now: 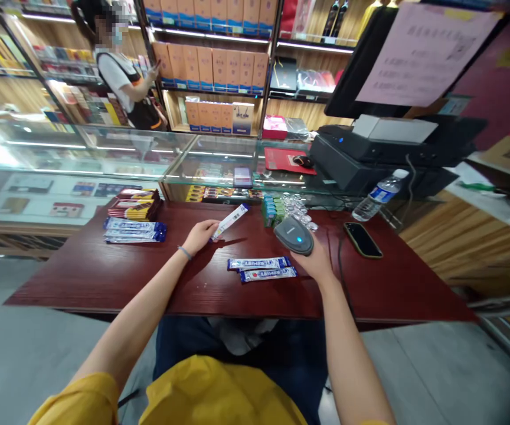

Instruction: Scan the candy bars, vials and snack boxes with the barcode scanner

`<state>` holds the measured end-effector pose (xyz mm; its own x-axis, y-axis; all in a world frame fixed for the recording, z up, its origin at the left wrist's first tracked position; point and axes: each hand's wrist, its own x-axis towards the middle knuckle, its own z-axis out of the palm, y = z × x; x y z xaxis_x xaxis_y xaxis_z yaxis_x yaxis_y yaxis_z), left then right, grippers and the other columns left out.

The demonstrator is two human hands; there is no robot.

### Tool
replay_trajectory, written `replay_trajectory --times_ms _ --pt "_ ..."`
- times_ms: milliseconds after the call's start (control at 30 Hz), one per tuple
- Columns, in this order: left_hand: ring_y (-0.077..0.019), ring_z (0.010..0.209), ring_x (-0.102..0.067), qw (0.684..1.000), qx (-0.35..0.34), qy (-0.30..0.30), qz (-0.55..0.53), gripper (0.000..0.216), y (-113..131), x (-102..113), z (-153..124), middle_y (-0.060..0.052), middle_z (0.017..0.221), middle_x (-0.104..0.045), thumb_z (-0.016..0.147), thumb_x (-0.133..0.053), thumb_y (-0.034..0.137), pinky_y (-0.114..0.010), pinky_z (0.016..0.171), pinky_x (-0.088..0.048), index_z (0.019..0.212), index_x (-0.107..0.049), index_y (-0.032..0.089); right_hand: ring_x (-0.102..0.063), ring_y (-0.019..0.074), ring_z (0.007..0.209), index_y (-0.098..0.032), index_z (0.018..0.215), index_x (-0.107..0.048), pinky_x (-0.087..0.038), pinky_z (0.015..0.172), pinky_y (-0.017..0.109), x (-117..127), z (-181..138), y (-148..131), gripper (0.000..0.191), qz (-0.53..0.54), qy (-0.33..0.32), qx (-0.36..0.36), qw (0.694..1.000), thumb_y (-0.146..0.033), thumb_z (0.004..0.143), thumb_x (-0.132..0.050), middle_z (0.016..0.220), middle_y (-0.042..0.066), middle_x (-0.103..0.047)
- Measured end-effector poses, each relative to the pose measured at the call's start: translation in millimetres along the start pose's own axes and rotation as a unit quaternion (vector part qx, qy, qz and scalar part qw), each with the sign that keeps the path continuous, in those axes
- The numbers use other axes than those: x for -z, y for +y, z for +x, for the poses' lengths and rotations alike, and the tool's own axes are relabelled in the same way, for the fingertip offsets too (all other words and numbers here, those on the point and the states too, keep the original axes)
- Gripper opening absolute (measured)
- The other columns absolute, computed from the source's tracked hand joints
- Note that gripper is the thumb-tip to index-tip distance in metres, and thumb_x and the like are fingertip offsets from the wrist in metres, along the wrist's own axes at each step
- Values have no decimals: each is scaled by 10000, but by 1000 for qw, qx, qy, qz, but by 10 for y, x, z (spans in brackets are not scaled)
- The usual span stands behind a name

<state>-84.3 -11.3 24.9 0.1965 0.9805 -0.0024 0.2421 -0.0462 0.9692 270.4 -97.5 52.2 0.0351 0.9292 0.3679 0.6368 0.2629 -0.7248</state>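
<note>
My left hand holds a long white and blue snack packet raised at a slant above the dark red counter. My right hand grips a grey handheld barcode scanner with a blue light, its head turned toward the packet. Two more blue and white packets lie flat on the counter between my hands, just left of my right wrist.
A stack of blue packets and brown ones lies at the left. A black phone, a water bottle, green packs, and a register with printer stand right. Another person stands by the shelves beyond the glass case.
</note>
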Motion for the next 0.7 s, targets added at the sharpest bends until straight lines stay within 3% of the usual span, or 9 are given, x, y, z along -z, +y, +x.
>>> replay_trajectory --times_ms 200,367,500,700 --pt "-198 712 -694 999 14 32 4 470 -177 249 -33 -76 811 -730 856 -570 492 -290 605 -547 1116 -679 115 -712 254 926 -241 1252 -563 -535 785 324 -335 184 -148 551 -11 -91 41 995 -281 719 -697 1017 31 -745" --pt "-181 657 -682 997 16 39 65 409 -150 317 -37 -52 769 -735 889 -506 451 -271 595 -531 1076 -696 141 -721 259 771 -247 1139 -606 -484 635 276 -450 139 -184 446 -83 -140 62 985 -306 709 -707 823 15 -742" --pt "-182 666 -683 996 14 39 73 396 -146 319 -28 -51 775 -737 887 -509 453 -262 587 -522 1048 -709 152 -738 302 774 -258 1075 -623 -467 609 281 -468 122 -166 404 -138 -139 76 978 -311 687 -721 784 27 -744" --pt "-178 622 -660 999 18 41 25 435 -228 311 1 -50 721 -713 877 -545 487 -285 586 -529 1103 -689 144 -747 302 809 -273 1205 -580 -490 636 285 -474 101 -143 545 -124 -118 80 982 -303 679 -721 868 32 -763"
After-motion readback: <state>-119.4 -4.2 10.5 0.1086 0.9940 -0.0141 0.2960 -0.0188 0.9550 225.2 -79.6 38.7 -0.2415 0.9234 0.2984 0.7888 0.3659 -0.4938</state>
